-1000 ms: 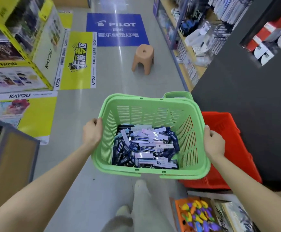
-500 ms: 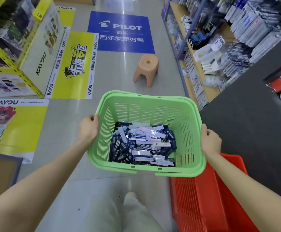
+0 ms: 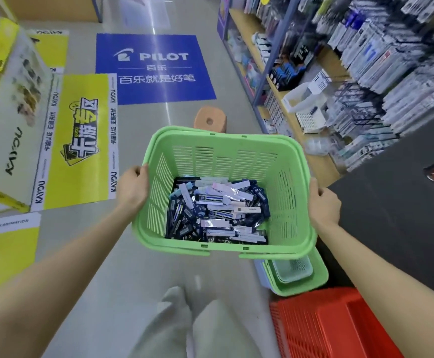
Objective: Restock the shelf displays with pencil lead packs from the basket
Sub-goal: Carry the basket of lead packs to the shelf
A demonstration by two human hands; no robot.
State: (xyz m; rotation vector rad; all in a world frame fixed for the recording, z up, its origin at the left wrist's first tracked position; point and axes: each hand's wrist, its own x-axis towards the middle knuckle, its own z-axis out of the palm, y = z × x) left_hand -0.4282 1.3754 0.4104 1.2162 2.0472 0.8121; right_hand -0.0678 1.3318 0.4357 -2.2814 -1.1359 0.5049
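Note:
I carry a light green slatted basket (image 3: 218, 148) in front of me, above the floor. Its bottom is covered with several pencil lead packs (image 3: 218, 210), dark blue, white and pale pink, lying in a loose heap. My left hand (image 3: 132, 186) grips the basket's left rim. On the right rim my right hand (image 3: 324, 204) grips with curled fingers. The shelf displays (image 3: 381, 60) stand at the right, packed with hanging stationery packs.
A tan plastic stool (image 3: 210, 121) stands on the aisle floor just beyond the basket. Below the basket at the right are stacked green and blue baskets (image 3: 298, 277) and a red basket (image 3: 324, 324). A yellow display stand (image 3: 9, 112) is on the left. Blue floor mat (image 3: 156, 68) ahead.
I have walked forward with the basket: the stool and the shelves are nearer, the red basket has dropped behind to the lower right, and stacked baskets have come into view. Both hands keep their grip.

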